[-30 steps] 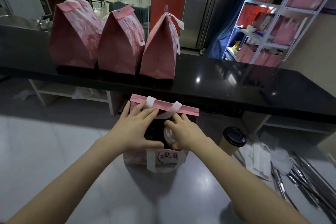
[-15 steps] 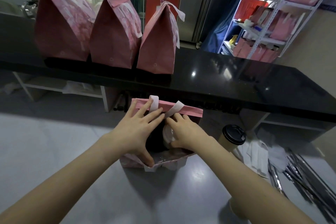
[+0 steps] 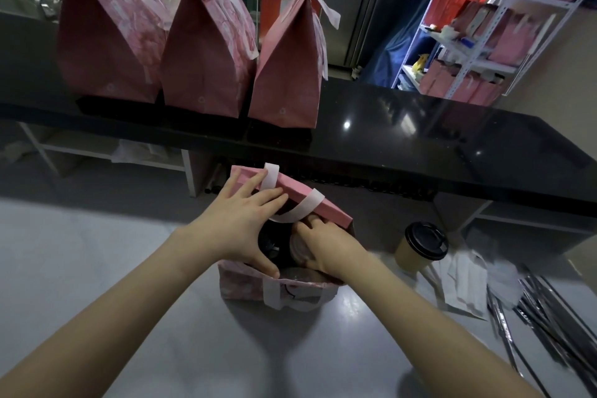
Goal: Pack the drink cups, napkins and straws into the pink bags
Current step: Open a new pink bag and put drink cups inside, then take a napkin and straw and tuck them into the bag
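Note:
An open pink bag (image 3: 245,281) with white handles stands on the grey table in front of me. Drink cups with lids (image 3: 298,250) show inside it, partly hidden by my hands. My left hand (image 3: 240,223) lies spread over the bag's mouth, fingers on the far pink flap and thumb on the near rim. My right hand (image 3: 326,245) reaches into the bag, fingers curled around a clear-lidded cup. A brown paper cup with a black lid (image 3: 420,247) stands to the right of the bag. White napkins (image 3: 465,281) and wrapped straws (image 3: 542,310) lie further right.
Three closed pink bags (image 3: 206,52) stand in a row on the raised black counter (image 3: 420,139) behind the table. A white shelf rack (image 3: 478,26) with more pink bags is at the back right.
The view has tilted down and closer. The bag's far flap has been pushed back and the mouth is wider. My right hand has gone deeper into the bag.

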Motion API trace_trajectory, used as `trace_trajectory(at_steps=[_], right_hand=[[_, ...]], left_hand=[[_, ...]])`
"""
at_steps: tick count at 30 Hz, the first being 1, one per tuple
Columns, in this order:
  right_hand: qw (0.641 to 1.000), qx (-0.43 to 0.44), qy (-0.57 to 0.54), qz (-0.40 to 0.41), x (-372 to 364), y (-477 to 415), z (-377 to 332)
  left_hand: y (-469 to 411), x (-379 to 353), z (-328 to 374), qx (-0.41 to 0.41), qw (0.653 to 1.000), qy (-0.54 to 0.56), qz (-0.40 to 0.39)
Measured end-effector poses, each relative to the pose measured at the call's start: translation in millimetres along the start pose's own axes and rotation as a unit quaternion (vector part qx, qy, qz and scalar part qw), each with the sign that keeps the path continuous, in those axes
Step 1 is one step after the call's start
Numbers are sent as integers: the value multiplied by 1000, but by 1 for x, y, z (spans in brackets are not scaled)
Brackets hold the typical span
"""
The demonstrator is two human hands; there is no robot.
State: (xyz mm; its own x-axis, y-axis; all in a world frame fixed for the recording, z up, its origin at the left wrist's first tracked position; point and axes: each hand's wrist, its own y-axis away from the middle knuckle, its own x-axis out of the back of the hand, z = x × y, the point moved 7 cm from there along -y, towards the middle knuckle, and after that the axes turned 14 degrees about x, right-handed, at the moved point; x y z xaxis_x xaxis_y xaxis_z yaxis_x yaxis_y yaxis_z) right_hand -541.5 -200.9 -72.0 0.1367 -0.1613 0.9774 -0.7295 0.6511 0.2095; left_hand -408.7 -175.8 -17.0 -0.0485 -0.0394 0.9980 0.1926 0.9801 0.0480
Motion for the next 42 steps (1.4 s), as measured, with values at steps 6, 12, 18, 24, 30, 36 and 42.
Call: trace_trajectory(at_steps=[6,12,18,24,30,36,42], right_hand=[[999,15,-15,39,-7,1,-12],[1000,12,-20,20,-1,-5,-12],[999,9,28,42,24,20,-8],[970,-98,117,191,62,76,18],[933,-263,-79,231,44,88,62],[921,-260,-116,266,57,68,86],[923,-108,-153,335,67,93,81]], left_hand=[[-5,-7,-1,-23,1000,3,4],[-12,-10,-4,-31,999,38,-4],[-13,-6,-13,-28,996,89,-2],[-4,9,-19,-20,981,186,59],[3,7,-22,-25,966,250,65],[-10,16,-18,-2,948,311,67],[1,46,-3,56,935,297,184]])
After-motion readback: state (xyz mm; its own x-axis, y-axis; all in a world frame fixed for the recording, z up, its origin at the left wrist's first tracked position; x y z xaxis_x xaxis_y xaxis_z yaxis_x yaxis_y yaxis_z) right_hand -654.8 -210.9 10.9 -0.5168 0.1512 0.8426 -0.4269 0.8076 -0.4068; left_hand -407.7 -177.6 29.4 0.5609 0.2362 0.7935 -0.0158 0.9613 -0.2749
